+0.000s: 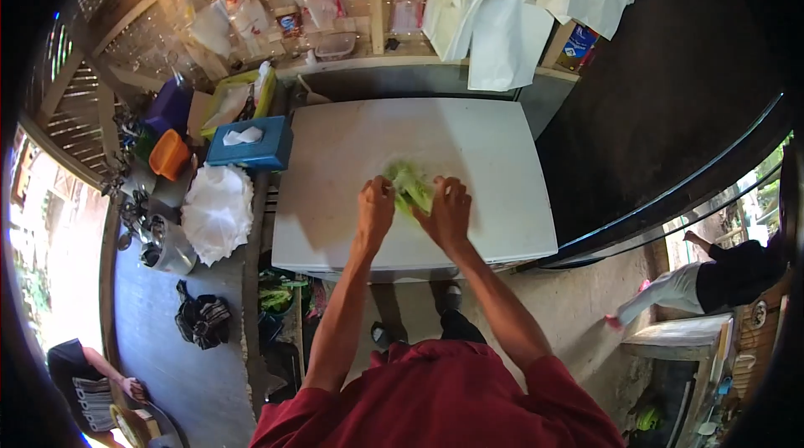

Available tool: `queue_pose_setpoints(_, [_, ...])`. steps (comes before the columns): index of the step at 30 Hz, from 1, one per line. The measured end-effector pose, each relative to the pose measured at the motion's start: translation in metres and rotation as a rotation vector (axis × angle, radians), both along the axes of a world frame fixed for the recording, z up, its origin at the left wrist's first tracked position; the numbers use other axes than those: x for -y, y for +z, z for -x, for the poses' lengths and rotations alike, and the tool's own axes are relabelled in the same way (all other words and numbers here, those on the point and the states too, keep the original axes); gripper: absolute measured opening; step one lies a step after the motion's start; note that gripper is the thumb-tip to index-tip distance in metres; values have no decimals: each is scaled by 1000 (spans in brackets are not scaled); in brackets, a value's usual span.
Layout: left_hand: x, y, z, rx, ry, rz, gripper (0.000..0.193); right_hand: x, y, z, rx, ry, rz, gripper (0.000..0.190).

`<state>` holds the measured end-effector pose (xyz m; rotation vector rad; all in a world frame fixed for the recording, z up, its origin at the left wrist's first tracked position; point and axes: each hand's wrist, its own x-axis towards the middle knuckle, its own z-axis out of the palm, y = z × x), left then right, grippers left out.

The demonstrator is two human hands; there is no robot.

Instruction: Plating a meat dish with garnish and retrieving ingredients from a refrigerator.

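Both of my hands are over the white flat top (490, 209) of a unit in front of me. Between them is a light-green crumpled piece (411, 184), motion-blurred, so I cannot tell whether it is leaf or cloth. My left hand (376, 203) pinches its left edge with curled fingers. On its right side, my right hand (449, 209) grips it between thumb and fingers. The piece lies on or just above the white surface; the gap is unclear.
Left of the unit are a blue tissue box (251, 141), a white frilled cover (218, 212), an orange container (169, 155) and a cutlery holder (168, 247). White bags (509, 36) hang behind. A tall dark panel (641, 102) flanks the right. People (722, 278) are at both sides.
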<state>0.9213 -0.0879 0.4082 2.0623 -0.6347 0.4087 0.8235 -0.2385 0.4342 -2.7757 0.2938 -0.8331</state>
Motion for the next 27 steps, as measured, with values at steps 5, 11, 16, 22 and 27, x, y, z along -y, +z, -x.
queue_pose_setpoints(5, [34,57,17,-339,-125,232,12,111,-39,-13,-105,-346,-160,47])
queue_pose_setpoints(11, [61,56,1,-521,-203,558,21,179,-61,-58,361,-282,-218,44])
queue_pose_setpoints(16, [63,108,-5,-194,-70,-262,24,227,25,-11,40,-302,-687,54])
queue_pose_setpoints(22, [115,144,-17,-638,-469,193,31,251,52,48,-329,-107,-882,32])
queue_pose_setpoints(27, [157,149,-21,-360,-530,540,19,250,85,60,3,-100,-1186,25])
